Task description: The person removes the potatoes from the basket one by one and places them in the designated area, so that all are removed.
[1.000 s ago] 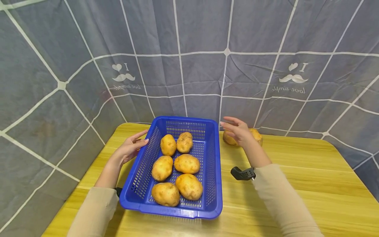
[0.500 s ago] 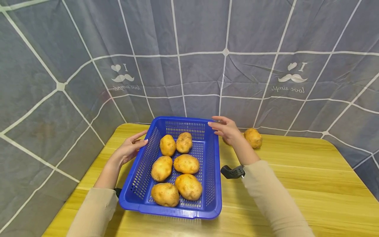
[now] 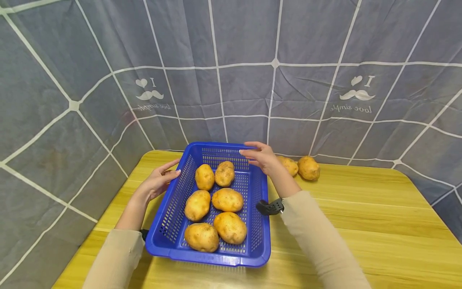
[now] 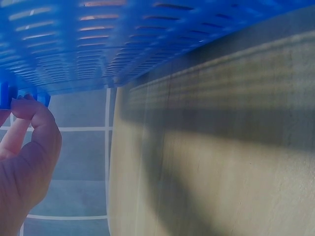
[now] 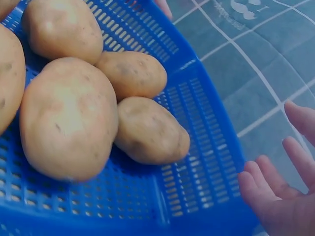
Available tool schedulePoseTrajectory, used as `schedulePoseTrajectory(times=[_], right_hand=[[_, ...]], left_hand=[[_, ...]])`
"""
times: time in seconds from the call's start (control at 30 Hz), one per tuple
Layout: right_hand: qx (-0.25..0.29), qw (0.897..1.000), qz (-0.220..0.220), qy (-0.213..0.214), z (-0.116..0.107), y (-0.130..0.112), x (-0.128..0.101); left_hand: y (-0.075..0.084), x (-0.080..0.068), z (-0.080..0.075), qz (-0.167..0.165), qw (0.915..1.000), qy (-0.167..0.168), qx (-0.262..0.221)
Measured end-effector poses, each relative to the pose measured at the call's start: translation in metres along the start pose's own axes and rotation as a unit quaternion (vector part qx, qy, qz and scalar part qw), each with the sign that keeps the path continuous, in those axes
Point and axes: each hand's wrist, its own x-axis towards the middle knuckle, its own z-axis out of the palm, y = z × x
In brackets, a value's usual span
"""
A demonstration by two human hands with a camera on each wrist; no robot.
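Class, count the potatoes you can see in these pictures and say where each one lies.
8. Six lie in the blue basket: two at the back, two in the middle, two in front. Two lie on the table behind the right hand.

Two loose potatoes lie on the wooden table before a grey grid-patterned curtain.

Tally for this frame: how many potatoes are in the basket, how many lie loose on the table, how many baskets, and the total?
Potatoes in the blue basket: 6 ()
Potatoes loose on the table: 2 ()
Baskets: 1
Total: 9 things
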Motion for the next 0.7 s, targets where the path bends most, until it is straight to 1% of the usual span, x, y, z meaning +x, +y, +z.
schedulePoseTrajectory(times=[0.1, 0.3, 0.53, 0.7], right_hand=[[-0.005, 1.000, 0.007, -0.009, 0.008, 0.002, 0.003], [-0.018, 0.999, 0.029, -0.007, 0.021, 0.014, 0.009], [-0.048, 0.998, 0.033, 0.003, 0.030, 0.030, 0.013], [-0.075, 0.996, 0.036, 0.011, 0.033, 0.035, 0.014]], left_hand=[[0.000, 0.000, 0.000, -0.002, 1.0000, 0.004, 0.002], [0.000, 0.001, 0.000, -0.009, 0.9999, 0.009, 0.003], [-0.001, 0.001, 0.000, -0.008, 0.9999, 0.008, 0.004], [-0.001, 0.000, 0.000, -0.007, 0.9999, 0.007, 0.004]])
